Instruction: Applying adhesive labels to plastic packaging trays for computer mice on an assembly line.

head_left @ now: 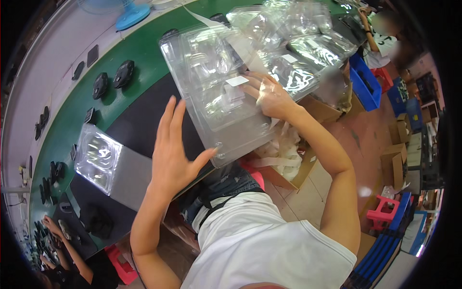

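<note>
A stack of clear plastic clamshell packages lies before me at the table's front edge. Above its middle, my right hand is closed, with a small white label at its fingertips. A paler rectangle, perhaps a reflection or another label, shows in the plastic just below. My left hand is raised beside the packages' left edge, fingers stretched and thumb apart, holding nothing. A pale paper strip runs across the far part of the packages, behind my right hand.
More clear packages are heaped at the far right. Left of me lies another clear package. Black devices sit along the green table. A blue bin and cardboard box stand right. Other people work at far right and lower left.
</note>
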A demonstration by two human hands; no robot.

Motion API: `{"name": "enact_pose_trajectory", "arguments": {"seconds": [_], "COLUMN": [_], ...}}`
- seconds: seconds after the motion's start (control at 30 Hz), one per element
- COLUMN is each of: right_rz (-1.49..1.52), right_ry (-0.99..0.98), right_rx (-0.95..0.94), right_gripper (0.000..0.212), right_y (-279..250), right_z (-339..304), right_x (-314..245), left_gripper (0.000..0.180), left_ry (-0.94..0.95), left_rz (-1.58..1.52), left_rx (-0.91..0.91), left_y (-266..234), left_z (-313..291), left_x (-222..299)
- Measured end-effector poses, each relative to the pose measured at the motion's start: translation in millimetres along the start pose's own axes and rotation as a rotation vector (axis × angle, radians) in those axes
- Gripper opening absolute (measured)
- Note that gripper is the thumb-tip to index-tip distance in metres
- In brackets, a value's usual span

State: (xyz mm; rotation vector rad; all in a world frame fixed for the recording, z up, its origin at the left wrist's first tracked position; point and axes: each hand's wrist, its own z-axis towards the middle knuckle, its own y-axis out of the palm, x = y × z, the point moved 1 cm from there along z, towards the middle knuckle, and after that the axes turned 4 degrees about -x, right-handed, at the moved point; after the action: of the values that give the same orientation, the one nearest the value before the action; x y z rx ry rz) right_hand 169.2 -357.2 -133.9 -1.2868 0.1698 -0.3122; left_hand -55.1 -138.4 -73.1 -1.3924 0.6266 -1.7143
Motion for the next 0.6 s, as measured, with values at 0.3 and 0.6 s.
{"name": "enact_pose_trajectory", "arguments": {"seconds": [0.3,0.6], "right_rz": [-0.19,0.108], "right_ry": [0.148,0.419], "right_rx": [0.363,0.205], "right_gripper": [0.055,0.099], "right_y": [-23.7,-23.8], "right_z": [1.5,15.7], "right_x": [-2.6,-10.2], "left_gripper": [0.057,0.022], "left_ry": [0.225,0.198], "left_rz": [-0.023,-0.012], "left_rx": [0.313,0.39], "left_y": [62.6,51.4], "left_z": [82.6,88.3], "left_x": [-63.1,-68.4]}}
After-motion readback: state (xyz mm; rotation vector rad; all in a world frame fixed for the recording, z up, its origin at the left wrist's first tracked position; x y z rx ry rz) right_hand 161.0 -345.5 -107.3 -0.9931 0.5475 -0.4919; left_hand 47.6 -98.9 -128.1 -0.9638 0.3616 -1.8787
